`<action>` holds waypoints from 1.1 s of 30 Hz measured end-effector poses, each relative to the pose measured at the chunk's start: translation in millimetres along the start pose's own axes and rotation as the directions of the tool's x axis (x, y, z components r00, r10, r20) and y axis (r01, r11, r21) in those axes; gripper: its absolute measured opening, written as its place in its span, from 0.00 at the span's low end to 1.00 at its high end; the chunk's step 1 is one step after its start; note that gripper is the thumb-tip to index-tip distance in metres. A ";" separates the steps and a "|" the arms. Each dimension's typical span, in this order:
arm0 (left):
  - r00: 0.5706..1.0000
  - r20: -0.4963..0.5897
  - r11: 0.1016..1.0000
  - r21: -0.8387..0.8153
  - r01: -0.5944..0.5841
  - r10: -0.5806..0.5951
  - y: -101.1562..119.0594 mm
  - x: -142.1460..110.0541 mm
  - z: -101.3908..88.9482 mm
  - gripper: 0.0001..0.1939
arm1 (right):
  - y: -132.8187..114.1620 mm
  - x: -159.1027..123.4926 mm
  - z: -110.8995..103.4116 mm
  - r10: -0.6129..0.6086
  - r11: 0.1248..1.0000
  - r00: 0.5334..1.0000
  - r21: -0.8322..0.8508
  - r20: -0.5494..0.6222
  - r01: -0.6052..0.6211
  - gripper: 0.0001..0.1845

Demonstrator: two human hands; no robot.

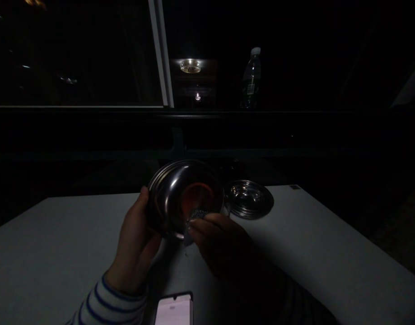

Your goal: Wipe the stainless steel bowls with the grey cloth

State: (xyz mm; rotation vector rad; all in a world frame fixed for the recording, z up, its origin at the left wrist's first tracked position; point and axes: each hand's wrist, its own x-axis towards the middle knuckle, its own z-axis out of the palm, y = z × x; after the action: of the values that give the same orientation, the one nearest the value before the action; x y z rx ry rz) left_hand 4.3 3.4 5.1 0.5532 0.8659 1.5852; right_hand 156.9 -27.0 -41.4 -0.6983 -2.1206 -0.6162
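My left hand (136, 239) grips a shiny metal bowl (173, 194) by its left rim. The bowl is tilted up above the table, and a reddish glow shows on its surface. Pinched in the fingers of my right hand (221, 239) is a dark speckled cloth (198, 214), pressed against the bowl's lower right part. A paler corner of the cloth hangs below my fingers. To the right, a stack of metal bowls (249, 198) rests on the table, close behind my right hand.
The white table (75, 234) has its far edge just beyond the bowls. A lit phone (173, 310) lies at the near edge, below my hands. Past the table, a plastic bottle (251, 81) stands on a dark ledge by the window frame (161, 54). The room is very dim.
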 end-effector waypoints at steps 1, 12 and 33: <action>1.000 0.001 1.000 0.004 0.018 -0.019 -0.6 -0.3 0.4 0.14 | 0.2 0.6 -0.5 0.000 1.000 1.000 -0.003 -0.015 0.000 0.13; 0.995 0.051 0.996 0.003 0.084 -0.085 -5.3 0.9 -3.4 0.13 | -1.4 -1.9 0.8 0.011 0.999 1.000 -0.053 -0.002 -0.011 0.15; 0.998 0.065 0.999 -0.042 0.024 -0.021 1.8 7.1 -6.3 0.14 | 6.9 2.8 -12.2 0.015 1.000 0.998 -0.005 0.067 -0.015 0.13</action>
State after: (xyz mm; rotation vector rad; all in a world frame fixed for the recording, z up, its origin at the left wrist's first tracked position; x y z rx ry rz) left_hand -3.0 8.8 1.9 0.5595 0.7857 1.5533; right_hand 166.6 -28.8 -31.0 -0.7463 -2.1745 -0.5966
